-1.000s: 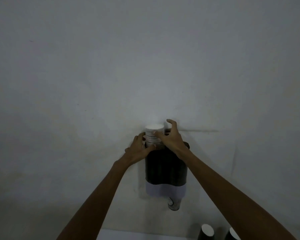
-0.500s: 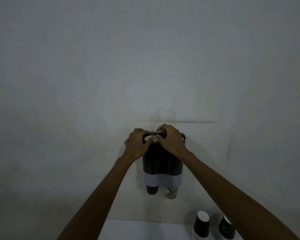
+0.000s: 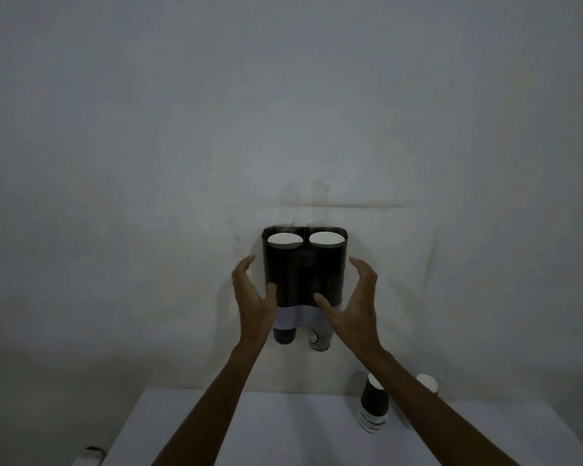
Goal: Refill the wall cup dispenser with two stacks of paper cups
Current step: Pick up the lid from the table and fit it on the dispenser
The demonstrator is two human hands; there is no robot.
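A dark twin-tube cup dispenser [image 3: 304, 270] hangs on the grey wall. White cup bottoms show at the top of its left tube [image 3: 284, 239] and right tube [image 3: 327, 238]. Two cups poke out below, a dark one [image 3: 284, 335] and a paler one [image 3: 319, 341]. My left hand [image 3: 251, 297] is beside the dispenser's left flank, fingers apart, holding nothing. My right hand [image 3: 354, 304] mirrors it at the right flank, empty, its thumb in front of the dispenser's lower edge.
A white table [image 3: 283, 428] lies below the dispenser. On its right stands a short stack of dark paper cups [image 3: 373, 406], and another stack [image 3: 426, 385] is partly hidden behind my right forearm. A small pale object [image 3: 90, 457] sits at the table's left corner.
The cup stack went fully down into the left tube. Both hands left the top and dropped to the dispenser's sides, fingers spread. The view tilted down, showing more table.
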